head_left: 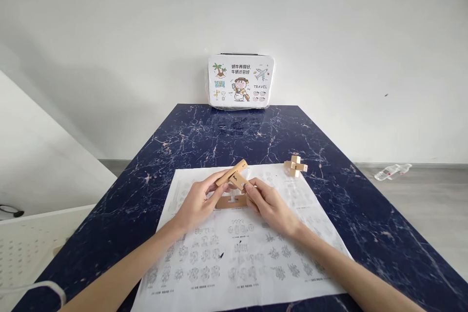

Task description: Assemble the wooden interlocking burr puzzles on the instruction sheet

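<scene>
My left hand point(197, 201) pinches a light wooden puzzle piece point(234, 171), a bar with a mark like "2" near its upper end, tilted up to the right. In my right hand point(271, 203), between thumb and fingers, is another wooden puzzle piece point(238, 181) with a mark like "3". The two pieces cross and appear to touch; my fingers hide how they meet. Beneath them, a notched wooden piece point(222, 202) lies on a printed paper sheet point(252, 231). An assembled wooden burr puzzle point(296, 166) sits at the sheet's upper right edge.
The sheet, covered in puzzle diagrams, lies on a dark blue marbled table point(204, 139). A white cartoon-printed case point(241, 81) stands at the far edge against the wall. On the floor at right lies a clear plastic bottle point(392, 171). A white cable point(40, 285) is at lower left.
</scene>
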Available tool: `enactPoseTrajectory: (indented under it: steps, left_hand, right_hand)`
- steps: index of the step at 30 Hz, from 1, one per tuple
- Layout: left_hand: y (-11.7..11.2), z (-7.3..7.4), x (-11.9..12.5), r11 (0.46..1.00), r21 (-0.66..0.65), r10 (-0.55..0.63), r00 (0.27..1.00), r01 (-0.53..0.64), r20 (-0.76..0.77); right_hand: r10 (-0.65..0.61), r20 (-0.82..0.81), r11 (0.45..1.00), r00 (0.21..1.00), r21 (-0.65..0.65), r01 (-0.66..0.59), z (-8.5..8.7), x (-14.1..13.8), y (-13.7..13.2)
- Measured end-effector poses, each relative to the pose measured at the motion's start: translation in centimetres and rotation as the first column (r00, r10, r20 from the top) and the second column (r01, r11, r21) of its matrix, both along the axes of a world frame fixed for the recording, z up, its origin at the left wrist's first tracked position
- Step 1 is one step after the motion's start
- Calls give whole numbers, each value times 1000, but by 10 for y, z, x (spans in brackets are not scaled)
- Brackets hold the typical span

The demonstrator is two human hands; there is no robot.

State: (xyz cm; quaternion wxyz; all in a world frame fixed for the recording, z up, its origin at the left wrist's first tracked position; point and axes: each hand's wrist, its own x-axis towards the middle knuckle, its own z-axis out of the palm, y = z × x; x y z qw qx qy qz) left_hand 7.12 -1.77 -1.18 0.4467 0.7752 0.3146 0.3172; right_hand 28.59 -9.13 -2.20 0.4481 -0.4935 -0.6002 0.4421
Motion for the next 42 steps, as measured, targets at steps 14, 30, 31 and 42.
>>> enactPoseTrajectory:
  steps: [14,30,31,42]
  left_hand:
    - [2,-16,-6,917,389,-28,986,91,-165]
    - [-3,-5,1,915,383,154,987,-124,-50]
    - [-3,-4,1,925,362,141,989,-114,-48]
    - [-6,-11,3,951,301,-39,993,70,-108]
  right_hand:
    - [23,-16,1000,1000,-9,-23,-4,1,-1]
    - [159,-180,980,971,-88,-177,-6,2,0]
    - [167,-187,978,968,-93,-186,-6,3,0]
    - [188,-205,966,961,-139,-218,0,-2,-2]
